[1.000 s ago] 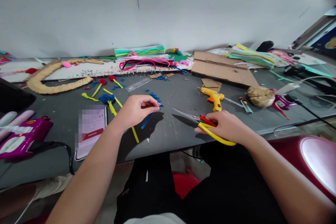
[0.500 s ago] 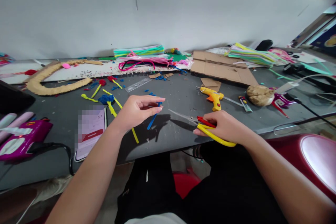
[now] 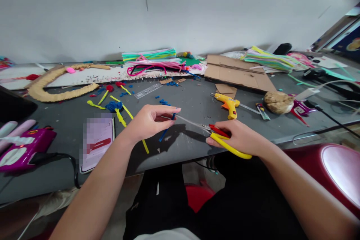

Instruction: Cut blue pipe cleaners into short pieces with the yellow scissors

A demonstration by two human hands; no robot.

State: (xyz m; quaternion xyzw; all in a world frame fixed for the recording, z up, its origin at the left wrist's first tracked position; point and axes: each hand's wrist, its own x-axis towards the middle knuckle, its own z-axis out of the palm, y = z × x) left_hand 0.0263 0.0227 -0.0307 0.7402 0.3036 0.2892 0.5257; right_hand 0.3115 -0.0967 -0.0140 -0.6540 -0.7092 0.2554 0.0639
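My left hand (image 3: 153, 122) pinches a blue pipe cleaner (image 3: 162, 135) between thumb and fingers, its free end hanging down over the grey table (image 3: 191, 101). My right hand (image 3: 239, 135) grips scissors (image 3: 219, 135) with a red and a yellow handle loop. The scissor tips reach the blue strip right at my left fingertips, and the blades look nearly closed. Short cut blue pieces (image 3: 164, 102) lie just beyond my left hand. Left of it is a blue pipe-cleaner flower (image 3: 114, 106) with a yellow stem.
A yellow glue gun (image 3: 229, 105) lies beyond my right hand, with cardboard (image 3: 239, 73) behind it. A phone (image 3: 98, 142) lies by my left forearm. Bundles of coloured pipe cleaners (image 3: 149, 55) line the wall. A clear ruler (image 3: 147, 90) and a curved tan piece (image 3: 64, 95) lie farther back.
My left hand has shifted slightly right with the blue pipe cleaner. The scissors moved slightly left, and their tips now meet the strip instead of standing apart from it.
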